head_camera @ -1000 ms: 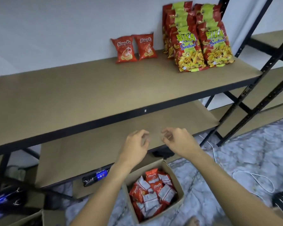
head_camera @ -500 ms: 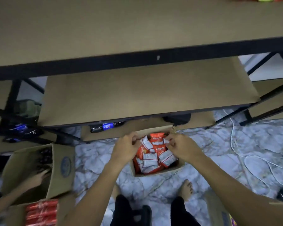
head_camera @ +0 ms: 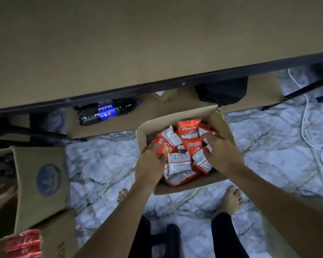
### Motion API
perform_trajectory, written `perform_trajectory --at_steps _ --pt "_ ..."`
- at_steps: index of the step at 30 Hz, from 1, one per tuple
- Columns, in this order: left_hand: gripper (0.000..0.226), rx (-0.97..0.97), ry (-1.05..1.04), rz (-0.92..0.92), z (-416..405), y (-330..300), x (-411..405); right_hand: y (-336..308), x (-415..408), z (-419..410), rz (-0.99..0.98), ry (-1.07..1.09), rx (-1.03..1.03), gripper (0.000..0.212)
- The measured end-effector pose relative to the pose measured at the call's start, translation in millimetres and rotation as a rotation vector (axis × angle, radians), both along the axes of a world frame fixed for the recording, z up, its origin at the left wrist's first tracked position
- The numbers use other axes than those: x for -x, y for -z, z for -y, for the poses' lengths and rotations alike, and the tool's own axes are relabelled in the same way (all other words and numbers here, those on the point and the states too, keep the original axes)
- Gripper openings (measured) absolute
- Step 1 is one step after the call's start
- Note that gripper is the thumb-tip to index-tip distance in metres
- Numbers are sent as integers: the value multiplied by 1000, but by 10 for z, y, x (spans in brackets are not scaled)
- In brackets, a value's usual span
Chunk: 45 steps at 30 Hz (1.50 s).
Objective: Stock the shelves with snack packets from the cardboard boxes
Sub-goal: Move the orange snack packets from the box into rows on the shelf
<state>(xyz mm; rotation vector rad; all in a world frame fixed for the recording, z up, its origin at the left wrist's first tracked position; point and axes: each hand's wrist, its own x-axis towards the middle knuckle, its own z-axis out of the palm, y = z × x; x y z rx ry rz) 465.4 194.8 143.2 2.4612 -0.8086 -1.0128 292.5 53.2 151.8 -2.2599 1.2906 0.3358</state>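
Note:
An open cardboard box (head_camera: 220,118) stands on the marble floor in front of my feet, full of small orange and white snack packets (head_camera: 188,127). Both my hands are down inside it. My left hand (head_camera: 150,164) curls thumb and fingers round an orange packet (head_camera: 163,146) at the box's left side. My right hand (head_camera: 222,153) closes its thumb and fingers on packets (head_camera: 201,161) at the right side. The brown shelf board (head_camera: 119,43) fills the top of the view, with nothing on the visible part.
Pepsi bottles (head_camera: 104,110) and a dark bag (head_camera: 222,92) lie on the low shelf behind the box. A second cardboard box (head_camera: 41,179) stands at the left, with another person's hand (head_camera: 0,198) beside it and red packs (head_camera: 22,244) below. A white cable (head_camera: 306,118) runs across the floor at the right.
My view dropped from the stocked upper shelf to the floor. Both hands went down from shelf height into the box and closed on packets.

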Motion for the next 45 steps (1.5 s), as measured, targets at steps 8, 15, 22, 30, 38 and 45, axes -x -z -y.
perform_trajectory --at_steps 8,15,22,30,38,45 --pt "37 -71 -78 20 61 1145 -16 1318 -145 85 51 52 18 52" --pt "45 -39 22 169 169 1943 -18 2167 -231 261 147 30 123 67" --pt "63 -116 100 246 269 2455 22 2705 -206 461 157 -194 256 63" --pt "79 -85 19 198 260 2632 -33 2895 -218 660 109 -258 406 73" --pt "71 -94 -12 192 319 2618 -100 2911 -190 763 183 -318 479 51" --pt "68 82 -18 244 305 2426 -125 2828 -103 872 298 -367 532 14"
